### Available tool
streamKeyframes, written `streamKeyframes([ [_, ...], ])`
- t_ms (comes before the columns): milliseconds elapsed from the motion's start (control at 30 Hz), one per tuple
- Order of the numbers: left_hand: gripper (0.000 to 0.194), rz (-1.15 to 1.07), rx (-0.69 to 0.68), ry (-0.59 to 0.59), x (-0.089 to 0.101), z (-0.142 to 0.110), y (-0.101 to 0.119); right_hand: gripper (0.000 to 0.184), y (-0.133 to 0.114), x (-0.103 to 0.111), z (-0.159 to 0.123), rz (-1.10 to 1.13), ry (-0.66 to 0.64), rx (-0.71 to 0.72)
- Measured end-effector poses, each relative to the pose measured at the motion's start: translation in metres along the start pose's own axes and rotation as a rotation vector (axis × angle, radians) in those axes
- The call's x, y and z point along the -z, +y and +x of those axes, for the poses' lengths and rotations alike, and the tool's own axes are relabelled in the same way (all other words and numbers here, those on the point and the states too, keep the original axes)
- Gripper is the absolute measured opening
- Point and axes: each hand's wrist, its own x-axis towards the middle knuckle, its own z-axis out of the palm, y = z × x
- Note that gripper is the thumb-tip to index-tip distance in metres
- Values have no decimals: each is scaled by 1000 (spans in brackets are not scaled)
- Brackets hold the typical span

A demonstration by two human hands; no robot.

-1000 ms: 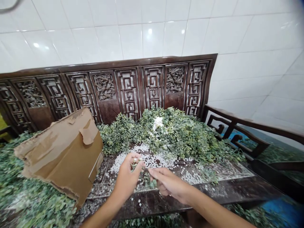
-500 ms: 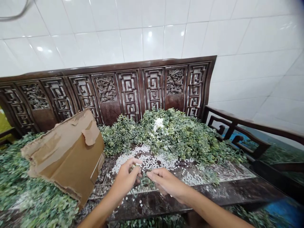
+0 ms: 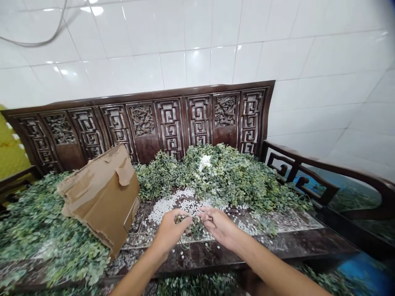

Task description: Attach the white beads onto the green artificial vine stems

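My left hand (image 3: 173, 231) is closed around a sprig of artificial green leaves (image 3: 196, 228), whose leaves stick out between my two hands. Just to its right, my right hand (image 3: 218, 227) is turned partly palm up with its fingers loosely bent and apart; I see nothing gripped in it. Behind both hands, many small white round pieces (image 3: 163, 209) lie scattered over the seat of a dark wooden bench (image 3: 222, 257). A large heap of artificial greenery (image 3: 240, 176) rises behind them, topped with a small white clump (image 3: 205, 163).
A torn cardboard piece (image 3: 105, 197) stands tilted to the left. More greenery (image 3: 40, 222) covers the bench's left part, and some (image 3: 197, 284) lies below its front edge. The carved backrest (image 3: 146, 148) and right armrest (image 3: 317, 164) bound the seat.
My right hand has gone from a pinch beside the sprig to a looser, turned-up pose with fingers apart. The left hand keeps its hold. The camera view has shifted slightly.
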Motion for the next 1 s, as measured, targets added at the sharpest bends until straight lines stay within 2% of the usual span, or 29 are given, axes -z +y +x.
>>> streamKeyframes([
  [167, 26, 101, -202, 63, -21, -31, -6, 14, 3, -1, -27, 4, -43, 73],
  [233, 31, 58, -166, 46, -26, -47, -18, 17, 6, -3, -38, -1, -61, 84],
  [367, 37, 1, -161, 106, -26, -78, -42, 18, 14, -6, -60, 13, -71, 101],
  [467, 36, -10, -194, 139, -23, -94, -43, 13, 22, -4, -83, 33, -65, 114],
  [633, 32, -45, -202, 97, -20, -108, -15, 6, 35, 8, -119, 29, -70, 161],
  [767, 31, -56, -258, 84, -22, -117, -3, 21, 41, 15, -135, 53, -48, 169],
  [900, 29, -127, -290, 121, -22, -125, -19, 34, 48, 16, -147, 26, -8, 161],
  [1000, 24, -166, -279, 206, -21, -127, -38, 31, 53, 10, -154, -25, 30, 223],
])
